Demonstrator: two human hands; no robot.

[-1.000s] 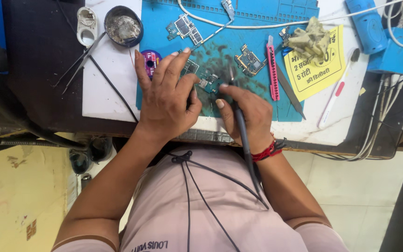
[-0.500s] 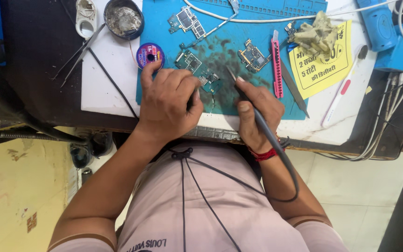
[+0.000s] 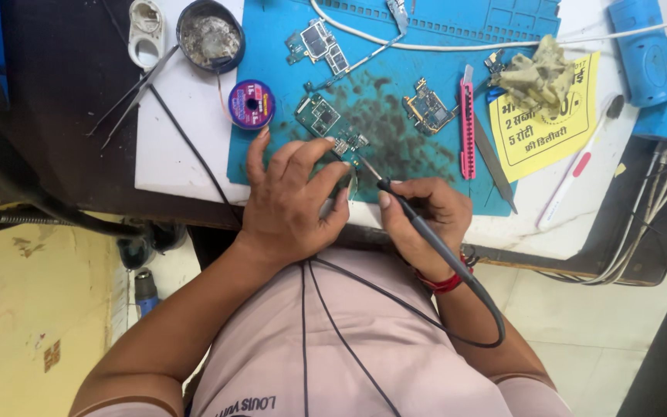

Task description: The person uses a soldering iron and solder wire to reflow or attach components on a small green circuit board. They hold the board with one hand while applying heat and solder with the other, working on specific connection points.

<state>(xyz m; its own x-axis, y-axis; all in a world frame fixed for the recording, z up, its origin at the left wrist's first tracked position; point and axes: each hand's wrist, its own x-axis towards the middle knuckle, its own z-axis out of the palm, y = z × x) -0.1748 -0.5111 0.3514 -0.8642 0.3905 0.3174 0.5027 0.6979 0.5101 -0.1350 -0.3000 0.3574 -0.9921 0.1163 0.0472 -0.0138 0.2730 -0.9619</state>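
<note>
My right hand grips a black soldering iron, its tip pointing up-left at a small green circuit board on the blue work mat. My left hand lies over the board's near end, fingers spread and pressing it down. The iron's black cord loops back across my lap. What is under my left palm is hidden.
Two more circuit boards lie on the mat, with a pink utility knife, a purple solder-wick spool, a round tin, tweezers, a yellow leaflet under a crumpled rag, and a white cable.
My right hand has swung the soldering iron from upright to a slant, its tip now at the board beside my left fingers. The view has shifted slightly downward.
</note>
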